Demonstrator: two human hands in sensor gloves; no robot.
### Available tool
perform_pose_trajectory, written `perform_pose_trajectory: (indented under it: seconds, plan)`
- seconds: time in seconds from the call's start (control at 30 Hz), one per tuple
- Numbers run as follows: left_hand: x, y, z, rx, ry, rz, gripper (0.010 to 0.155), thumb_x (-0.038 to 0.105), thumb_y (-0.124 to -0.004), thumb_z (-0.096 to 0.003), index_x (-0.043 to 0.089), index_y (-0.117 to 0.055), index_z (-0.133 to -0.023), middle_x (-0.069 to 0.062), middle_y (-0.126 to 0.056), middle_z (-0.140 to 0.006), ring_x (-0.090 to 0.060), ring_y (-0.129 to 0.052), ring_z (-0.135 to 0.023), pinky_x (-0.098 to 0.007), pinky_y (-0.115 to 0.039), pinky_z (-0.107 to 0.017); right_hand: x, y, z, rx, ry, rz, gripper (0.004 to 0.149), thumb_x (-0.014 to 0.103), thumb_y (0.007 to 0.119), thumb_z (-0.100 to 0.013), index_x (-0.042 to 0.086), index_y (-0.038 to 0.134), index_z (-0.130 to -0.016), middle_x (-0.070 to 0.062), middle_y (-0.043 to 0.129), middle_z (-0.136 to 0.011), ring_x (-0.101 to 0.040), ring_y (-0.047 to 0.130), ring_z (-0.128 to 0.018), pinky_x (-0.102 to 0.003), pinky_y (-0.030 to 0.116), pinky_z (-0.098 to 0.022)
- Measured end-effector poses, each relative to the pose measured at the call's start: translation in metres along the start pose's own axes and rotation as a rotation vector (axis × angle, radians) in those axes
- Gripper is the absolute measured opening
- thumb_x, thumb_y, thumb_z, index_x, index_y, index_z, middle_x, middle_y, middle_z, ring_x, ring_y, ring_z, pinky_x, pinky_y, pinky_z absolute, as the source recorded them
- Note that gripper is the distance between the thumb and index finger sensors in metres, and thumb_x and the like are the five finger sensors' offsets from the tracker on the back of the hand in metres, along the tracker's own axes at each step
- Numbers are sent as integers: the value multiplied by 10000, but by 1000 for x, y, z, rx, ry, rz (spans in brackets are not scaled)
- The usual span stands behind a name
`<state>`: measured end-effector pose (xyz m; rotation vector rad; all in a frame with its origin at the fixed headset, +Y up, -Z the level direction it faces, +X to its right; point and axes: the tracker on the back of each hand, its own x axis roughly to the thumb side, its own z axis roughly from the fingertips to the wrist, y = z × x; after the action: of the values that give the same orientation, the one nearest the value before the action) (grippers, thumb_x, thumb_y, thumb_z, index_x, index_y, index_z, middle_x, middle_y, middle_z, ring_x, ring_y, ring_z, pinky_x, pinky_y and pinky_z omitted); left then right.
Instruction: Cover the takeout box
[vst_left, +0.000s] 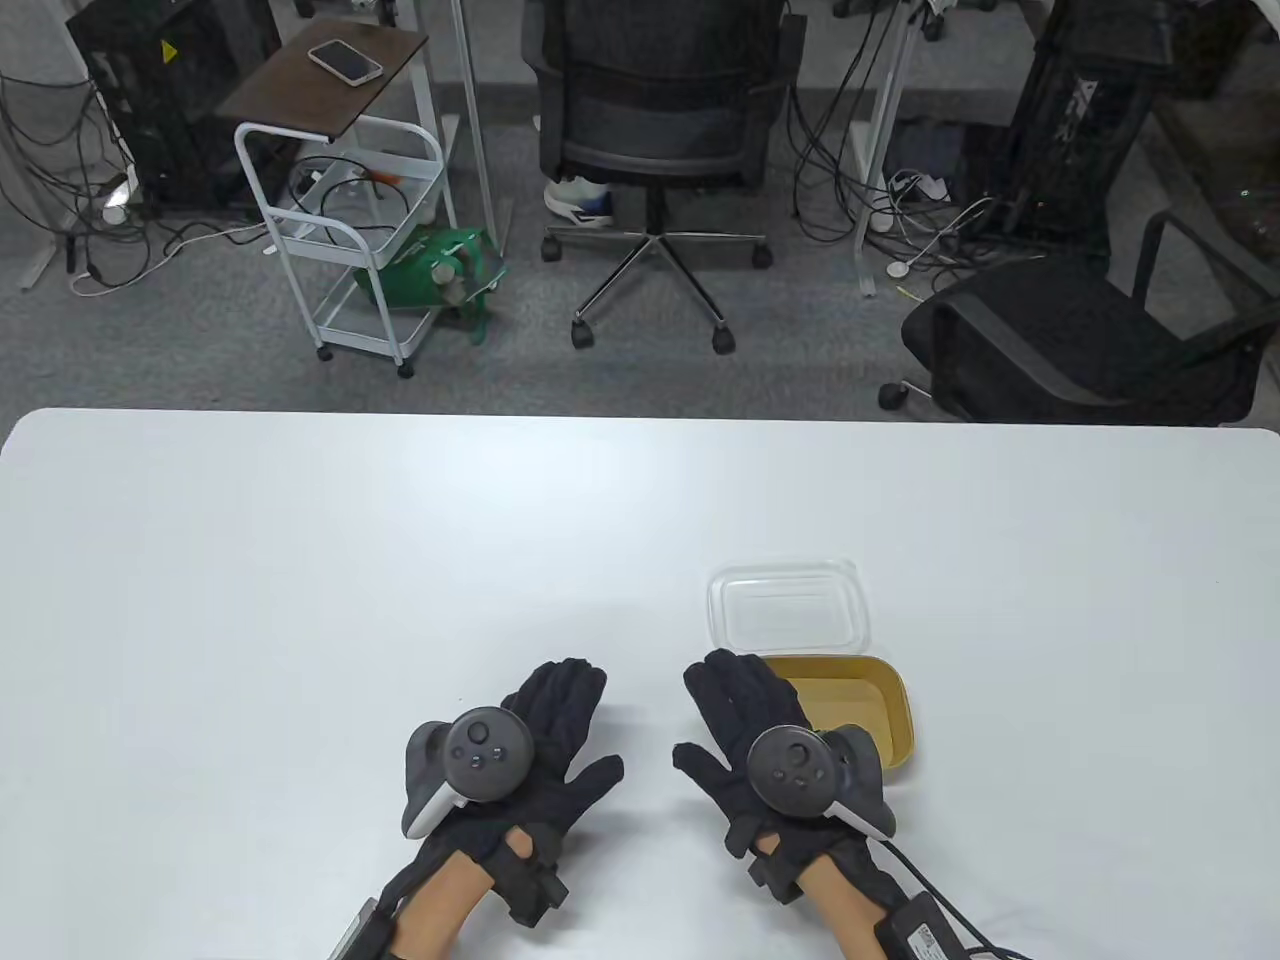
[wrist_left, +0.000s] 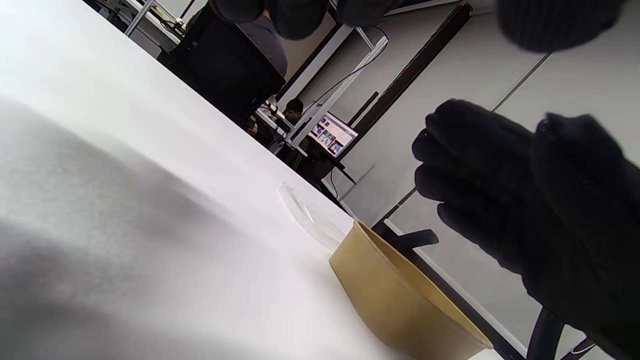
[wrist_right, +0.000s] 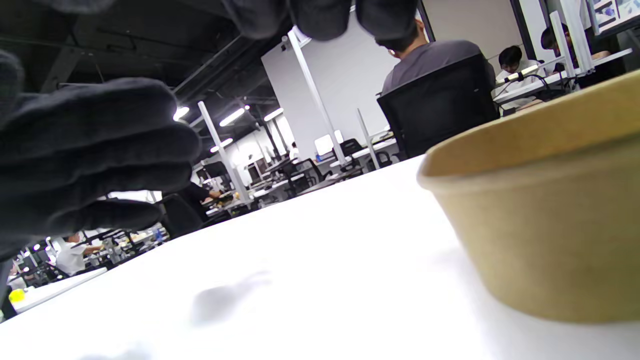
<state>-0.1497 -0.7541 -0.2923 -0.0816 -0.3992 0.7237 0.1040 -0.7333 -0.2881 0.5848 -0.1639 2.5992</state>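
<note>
Just to the right of the right hand (vst_left: 775, 745) sits the takeout box (vst_left: 870, 705), a tan open-topped paper tub standing upright on the white table (vst_left: 300, 560). From the table view the box's near-left corner is hidden under the back of that hand and its tracker; whether glove and box touch cannot be told. The right wrist view shows the box (wrist_right: 545, 215) close on that view's right, rim up, wall resting on the table (wrist_right: 300, 260), with nothing between the fingertips (wrist_right: 320, 17) hanging at the top edge.

Beyond the right hand's fingertips, and touching the box's far rim, lies the clear plastic lid (vst_left: 787, 607), flat on the table and well within the span of that hand's spread. The left wrist view shows the lid (wrist_left: 305, 217) as a thin clear edge just behind the box (wrist_left: 400, 295).

Right hand: fingers extended and spread, palm down, holding nothing.

Left hand (vst_left: 520, 760): lies well to the left of the box and lid, apart from the right hand, fingers extended and together with the thumb out, palm down, holding nothing. In the left wrist view the right hand (wrist_left: 540, 210) appears beyond it, above the box.
</note>
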Motion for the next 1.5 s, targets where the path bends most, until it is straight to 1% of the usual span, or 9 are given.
perform_pose_trajectory:
  seconds: [0.4,0.63,0.77,0.9,1.0,1.1,1.23,1.33,1.5]
  plan:
    - [1,-1,-2,-11,-2,-6,849,679,-611,-361,296,-321,-1062,-56,-304,-1185,-393,-279,-1153,-727,-324,-746,2,0,0,-1,-13,11,750,618,577,-446,202,445,-1057,-86,426,-1152,-456,440,-1023,-627,429,-678]
    - [1,-1,-2,-15,-6,-6,848,676,-613,-362,292,-330,-1063,-58,-308,-1185,-392,-279,-1153,-726,-328,-747,4,-10,3,-32,-27,-2,749,609,594,-443,187,478,-1049,-93,480,-1136,-477,506,-1000,-651,502,-657]
    - [1,-1,-2,-20,-2,-22,846,674,-616,-362,289,-340,-1063,-57,-316,-1185,-390,-282,-1153,-726,-329,-747,5,-28,2,-90,-35,18,738,598,614,-433,159,556,-1023,-119,599,-1086,-515,607,-941,-657,566,-618]
    - [-1,3,-2,3,12,-20,839,671,-620,-361,280,-377,-1062,-61,-346,-1182,-394,-309,-1149,-722,-347,-747,4,-57,3,-175,-56,85,694,587,635,-430,165,654,-980,-95,734,-1009,-463,753,-855,-615,655,-573]
    - [-2,5,-2,10,14,-13,836,670,-622,-361,278,-387,-1061,-61,-355,-1180,-396,-314,-1147,-721,-352,-746,-3,-76,8,-197,-48,157,670,585,662,-430,179,689,-962,-59,802,-936,-402,816,-778,-567,693,-543]
    - [-2,6,-1,16,15,-17,835,669,-622,-362,275,-391,-1061,-62,-358,-1180,-394,-316,-1148,-720,-353,-747,-15,-92,15,-187,-23,214,658,581,694,-424,182,713,-948,-38,833,-866,-355,841,-701,-535,708,-512]
    - [-3,6,-1,18,19,-21,834,669,-623,-361,275,-396,-1061,-62,-363,-1180,-396,-320,-1147,-720,-354,-746,-33,-103,29,-169,7,288,640,571,740,-410,191,745,-925,-15,853,-782,-317,848,-617,-511,711,-476]
    - [-3,6,-2,11,23,-22,832,667,-624,-362,272,-406,-1060,-63,-377,-1179,-397,-331,-1145,-716,-363,-747,-46,-104,38,-139,27,315,612,562,775,-394,196,794,-884,-1,868,-698,-293,848,-546,-503,712,-446]
    - [-4,5,-2,-3,33,-28,825,666,-626,-362,262,-441,-1057,-68,-410,-1172,-398,-365,-1138,-711,-382,-745,-68,-90,50,-39,56,389,591,539,846,-359,218,828,-855,11,855,-639,-290,826,-512,-516,694,-441]
